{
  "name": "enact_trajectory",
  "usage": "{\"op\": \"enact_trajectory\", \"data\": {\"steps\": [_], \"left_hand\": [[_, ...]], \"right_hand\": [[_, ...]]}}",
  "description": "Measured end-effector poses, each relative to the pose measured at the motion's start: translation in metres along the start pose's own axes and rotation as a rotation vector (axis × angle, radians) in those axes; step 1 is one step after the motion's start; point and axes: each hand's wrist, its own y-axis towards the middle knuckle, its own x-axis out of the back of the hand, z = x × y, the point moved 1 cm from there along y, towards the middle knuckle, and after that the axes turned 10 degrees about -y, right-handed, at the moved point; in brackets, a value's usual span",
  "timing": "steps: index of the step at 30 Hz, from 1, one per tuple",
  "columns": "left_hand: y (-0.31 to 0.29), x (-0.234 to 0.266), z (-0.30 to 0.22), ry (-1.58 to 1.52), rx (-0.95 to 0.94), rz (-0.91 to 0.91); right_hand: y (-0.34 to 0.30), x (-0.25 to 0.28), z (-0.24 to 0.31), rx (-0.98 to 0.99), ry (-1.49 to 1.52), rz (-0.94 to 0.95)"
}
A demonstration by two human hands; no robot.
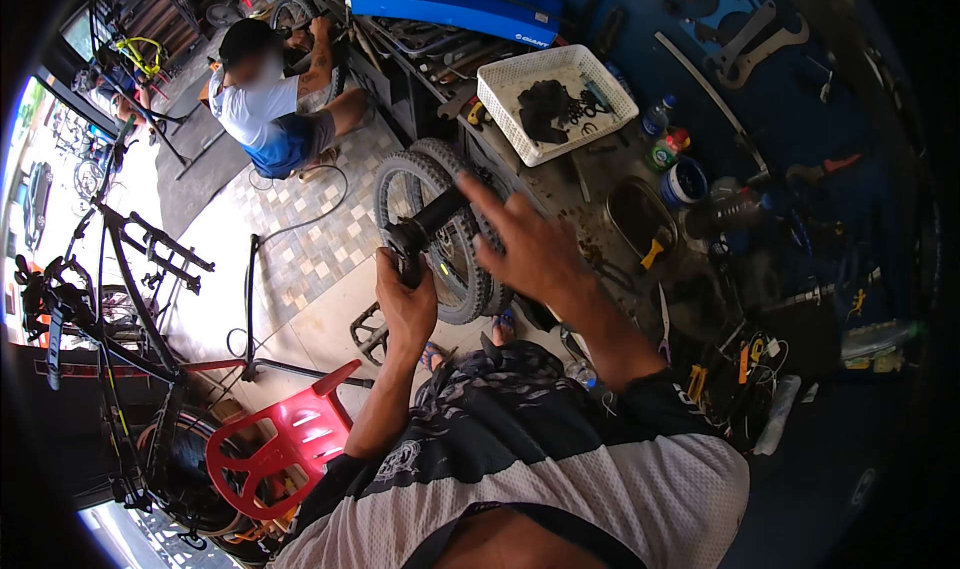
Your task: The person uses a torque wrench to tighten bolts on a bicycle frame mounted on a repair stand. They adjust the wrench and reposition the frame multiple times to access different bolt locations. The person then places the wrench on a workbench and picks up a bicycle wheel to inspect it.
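Note:
My left hand [405, 304] is closed around the lower left end of a black cylindrical bike part [436, 215], a tube with a wider ringed collar. The part tilts up toward the right; its exact kind I cannot tell. At its upper end is my right hand [530, 249], index finger stretched out and the other fingers loosely apart, slightly blurred. Whether that fingertip touches the tube is unclear. Just behind the part stand two knobby-tyred bicycle wheels [388, 191], side by side and partly hidden by my hands.
A cluttered workbench on the right carries a white plastic basket [510, 139] of dark parts, bottles [657, 116], a blue tub [684, 183] and an oval tray [640, 214]. Left are a red chair [285, 454] and a black bike frame [135, 289]. A co-worker [262, 99] crouches by a wheel.

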Motion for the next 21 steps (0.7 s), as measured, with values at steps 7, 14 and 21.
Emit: {"op": "enact_trajectory", "data": {"steps": [7,14,21], "left_hand": [[-0.004,-0.006,0.003,-0.055,-0.032,0.002],[-0.010,-0.015,0.009,-0.022,-0.035,0.054],[-0.007,-0.024,0.019,-0.069,0.043,0.071]], "right_hand": [[-0.015,-0.016,0.009,0.034,0.118,0.160],[-0.023,-0.021,-0.008,-0.050,0.111,0.093],[-0.048,-0.037,-0.020,-0.083,0.512,0.090]]}}
